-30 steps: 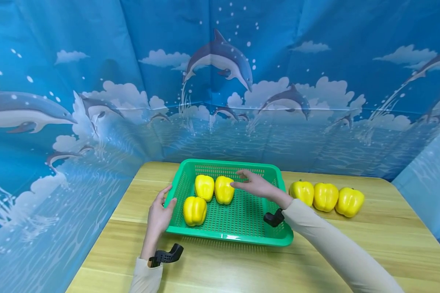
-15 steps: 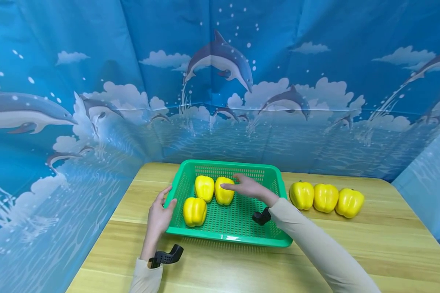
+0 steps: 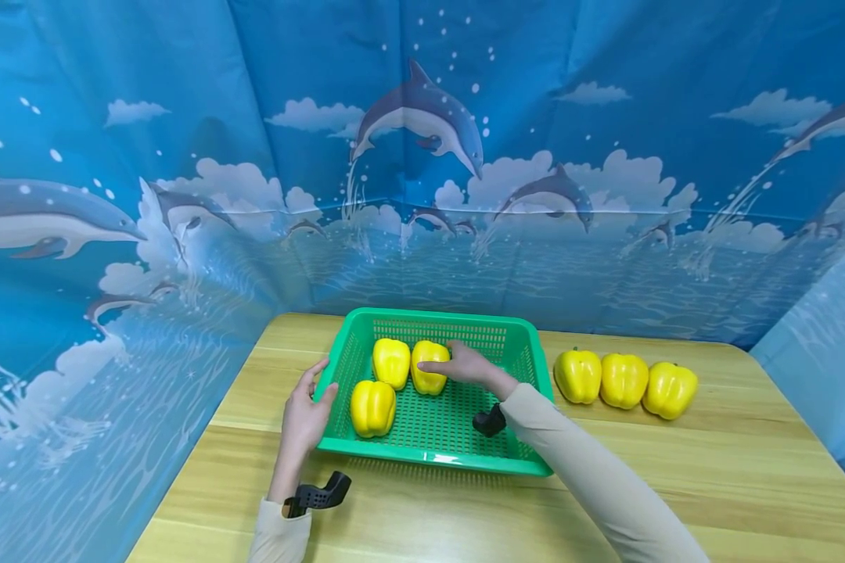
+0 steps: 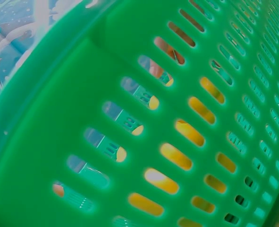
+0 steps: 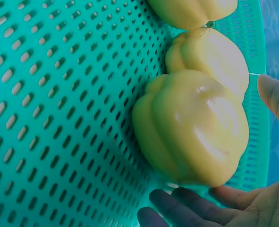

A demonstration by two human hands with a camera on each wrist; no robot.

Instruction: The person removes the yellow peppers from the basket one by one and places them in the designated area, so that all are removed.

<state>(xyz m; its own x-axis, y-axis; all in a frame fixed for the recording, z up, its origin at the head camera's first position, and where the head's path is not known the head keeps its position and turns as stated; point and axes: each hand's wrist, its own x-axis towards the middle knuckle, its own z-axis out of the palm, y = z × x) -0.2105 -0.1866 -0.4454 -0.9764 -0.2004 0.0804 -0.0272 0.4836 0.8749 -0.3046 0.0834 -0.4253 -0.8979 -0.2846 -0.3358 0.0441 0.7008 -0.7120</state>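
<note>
A green plastic basket [image 3: 433, 456] with slotted walls holds three yellow bell peppers. My left hand [image 3: 304, 418] grips its left rim, thumb over the edge and fingers along the outside; the left wrist view shows only the basket wall [image 4: 59, 109] close up. Inside the basket, my right hand [image 3: 465, 366] reaches to the back right pepper [image 3: 428, 375]. In the right wrist view, its thumb is spread off one side of that pepper [image 5: 196, 127], with the other fingers at the opposite edge. The other two peppers, back left [image 3: 391, 363] and front left [image 3: 373, 408], sit beside it.
Three more yellow bell peppers stand in a row on the table right of the basket: one by the basket [image 3: 578, 376], a middle one [image 3: 623, 381] and an outer one [image 3: 670, 390]. A dolphin-print curtain [image 3: 422, 234] hangs behind the wooden table [image 3: 732, 469].
My right hand has moved left and a little down onto the back right pepper, its thumb now over the pepper's front. My left hand has stayed at the basket rim.
</note>
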